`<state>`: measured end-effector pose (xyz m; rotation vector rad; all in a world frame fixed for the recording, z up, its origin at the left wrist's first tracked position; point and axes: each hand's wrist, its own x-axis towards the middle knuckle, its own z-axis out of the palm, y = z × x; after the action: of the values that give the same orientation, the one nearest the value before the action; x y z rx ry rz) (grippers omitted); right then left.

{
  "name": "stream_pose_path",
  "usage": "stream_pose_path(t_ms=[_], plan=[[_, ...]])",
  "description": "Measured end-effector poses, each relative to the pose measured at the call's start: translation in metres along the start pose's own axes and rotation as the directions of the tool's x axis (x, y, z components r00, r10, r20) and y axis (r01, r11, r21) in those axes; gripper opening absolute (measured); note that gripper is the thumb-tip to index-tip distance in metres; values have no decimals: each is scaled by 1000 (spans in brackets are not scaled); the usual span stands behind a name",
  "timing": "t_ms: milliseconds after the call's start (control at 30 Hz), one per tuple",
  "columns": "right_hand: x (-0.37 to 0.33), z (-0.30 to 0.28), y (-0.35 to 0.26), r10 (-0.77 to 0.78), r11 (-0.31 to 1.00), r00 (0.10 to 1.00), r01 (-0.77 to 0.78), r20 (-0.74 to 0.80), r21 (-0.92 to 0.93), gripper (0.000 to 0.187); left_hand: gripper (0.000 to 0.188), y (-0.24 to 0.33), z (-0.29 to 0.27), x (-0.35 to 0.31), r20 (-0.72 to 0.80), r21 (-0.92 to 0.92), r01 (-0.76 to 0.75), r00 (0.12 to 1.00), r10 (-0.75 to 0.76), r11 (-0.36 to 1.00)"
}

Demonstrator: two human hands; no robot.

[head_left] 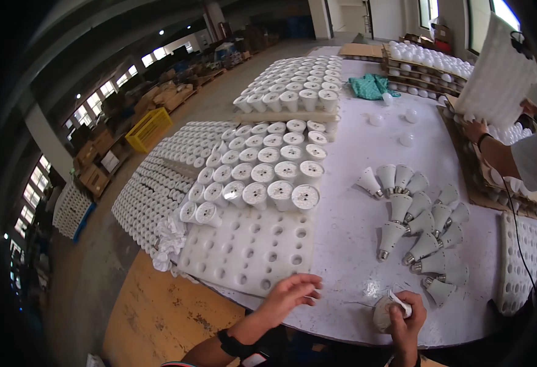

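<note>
My left hand [288, 298] is open and holds nothing, its fingers slightly curled over the near edge of the white foam tray [261, 235]. My right hand [408, 315] is closed around a rounded white piece [383, 313] at the table's near edge. A flap of thin white material shows at its top, and my fingers hide part of it, so its exact kind is unclear. Beyond that hand lies a group of white bulb housings [424, 244] with metal screw bases. White cups [268, 159] with speckled tops stand in rows on the foam tray.
More filled trays [293, 85] are stacked at the far left of the table [348, 244]. Several round white bulb covers [407, 139] lie near a green cloth [369, 87]. At right, another person's hands [476, 131] hold a white sheet [498, 73]. A perforated foam tray [516, 263] lies with a black cable [516, 220].
</note>
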<state>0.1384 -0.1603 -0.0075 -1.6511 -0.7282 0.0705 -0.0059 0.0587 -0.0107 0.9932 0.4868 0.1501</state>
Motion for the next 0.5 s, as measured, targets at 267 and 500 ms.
stream_pose_path(t_ms=[267,500], plan=[[-8,1,11,-160,920,958,232,238,-317,88,26,68,-133,-12,-680,-73,-474,667,304,878],[0,-9,3,-155,857,912,315,380,-408,86,17,64,-239,13,-755,54,-592,503,421,804]])
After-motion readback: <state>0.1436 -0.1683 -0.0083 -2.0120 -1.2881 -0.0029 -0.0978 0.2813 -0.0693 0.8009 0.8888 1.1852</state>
